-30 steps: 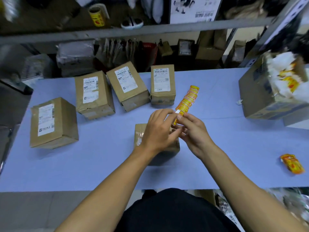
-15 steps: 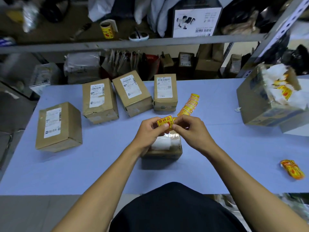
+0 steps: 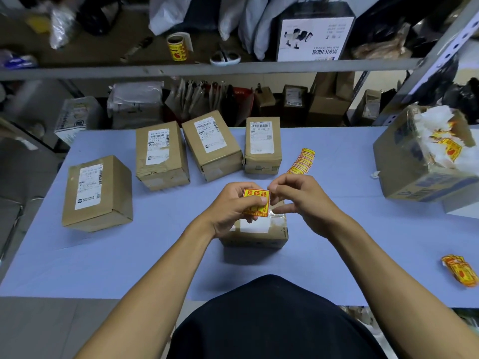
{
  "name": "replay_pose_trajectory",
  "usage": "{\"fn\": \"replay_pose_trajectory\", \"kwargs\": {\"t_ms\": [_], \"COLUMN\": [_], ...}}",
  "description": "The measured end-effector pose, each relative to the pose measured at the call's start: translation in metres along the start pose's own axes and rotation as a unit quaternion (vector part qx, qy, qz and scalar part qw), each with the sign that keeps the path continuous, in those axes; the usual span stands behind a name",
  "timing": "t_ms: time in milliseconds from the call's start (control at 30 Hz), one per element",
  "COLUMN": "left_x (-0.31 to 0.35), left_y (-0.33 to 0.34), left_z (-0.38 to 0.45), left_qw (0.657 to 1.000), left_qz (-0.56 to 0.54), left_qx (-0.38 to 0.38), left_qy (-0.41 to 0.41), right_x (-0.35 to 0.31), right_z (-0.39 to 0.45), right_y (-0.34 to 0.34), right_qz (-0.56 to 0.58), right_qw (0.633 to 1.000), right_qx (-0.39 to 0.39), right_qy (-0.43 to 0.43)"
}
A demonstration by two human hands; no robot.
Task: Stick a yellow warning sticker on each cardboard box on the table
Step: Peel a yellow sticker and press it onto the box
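A yellow and red warning sticker (image 3: 256,199) is held above a small cardboard box (image 3: 261,235) at the table's centre. My left hand (image 3: 233,211) pinches the sticker's left side between thumb and fingers. My right hand (image 3: 298,200) pinches its upper right corner, fingers curled. Several more labelled cardboard boxes stand behind: one at far left (image 3: 97,193), then a second box (image 3: 160,155), a third box (image 3: 211,145) and a fourth box (image 3: 263,145). A strip of stickers (image 3: 302,161) lies just beyond my right hand.
A large open carton (image 3: 414,174) with white backing scraps stands at the right on the light blue table (image 3: 155,255). A small pile of stickers (image 3: 460,273) lies near the right front edge. Shelving (image 3: 207,69) crowded with parcels rises behind the table.
The single sticker came away from the strip, which stayed lying on the table. Both hands now hold the sticker face up over the central box, slightly nearer to me.
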State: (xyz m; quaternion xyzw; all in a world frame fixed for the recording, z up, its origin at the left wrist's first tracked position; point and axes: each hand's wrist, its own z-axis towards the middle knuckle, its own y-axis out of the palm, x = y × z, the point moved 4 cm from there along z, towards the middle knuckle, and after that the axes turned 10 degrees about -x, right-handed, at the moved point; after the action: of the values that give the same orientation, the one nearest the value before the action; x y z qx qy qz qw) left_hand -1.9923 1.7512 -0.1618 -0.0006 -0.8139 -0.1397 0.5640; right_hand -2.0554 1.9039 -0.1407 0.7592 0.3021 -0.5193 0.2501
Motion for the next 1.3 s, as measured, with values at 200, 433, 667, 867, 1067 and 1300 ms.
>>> {"fn": "replay_pose_trajectory", "kwargs": {"t_ms": [200, 433, 667, 867, 1067, 1300], "left_x": [0.006, 0.013, 0.013, 0.015, 0.018, 0.020], "left_y": [-0.004, -0.013, -0.020, -0.022, -0.024, -0.026], "left_z": [0.001, -0.001, 0.003, 0.005, 0.006, 0.007], "left_qw": [1.000, 1.000, 0.999, 0.998, 0.997, 0.995], "left_qz": [-0.004, 0.008, 0.010, 0.019, 0.031, 0.046], "left_qx": [0.004, -0.018, -0.048, -0.058, -0.065, -0.080], "left_qy": [-0.005, -0.002, -0.014, -0.023, -0.034, -0.040], "right_x": [-0.002, -0.003, -0.004, -0.005, -0.004, -0.002], "right_z": [0.003, 0.003, 0.005, 0.007, 0.009, 0.011], "right_y": [0.007, 0.014, 0.018, 0.019, 0.020, 0.023], "right_qz": [-0.001, 0.116, 0.121, 0.104, 0.076, 0.062], "right_qw": [0.999, 0.989, 0.986, 0.986, 0.988, 0.991], "right_qx": [-0.030, -0.061, -0.084, -0.102, -0.111, -0.108], "right_qy": [0.021, 0.068, 0.079, 0.075, 0.070, 0.052]}}
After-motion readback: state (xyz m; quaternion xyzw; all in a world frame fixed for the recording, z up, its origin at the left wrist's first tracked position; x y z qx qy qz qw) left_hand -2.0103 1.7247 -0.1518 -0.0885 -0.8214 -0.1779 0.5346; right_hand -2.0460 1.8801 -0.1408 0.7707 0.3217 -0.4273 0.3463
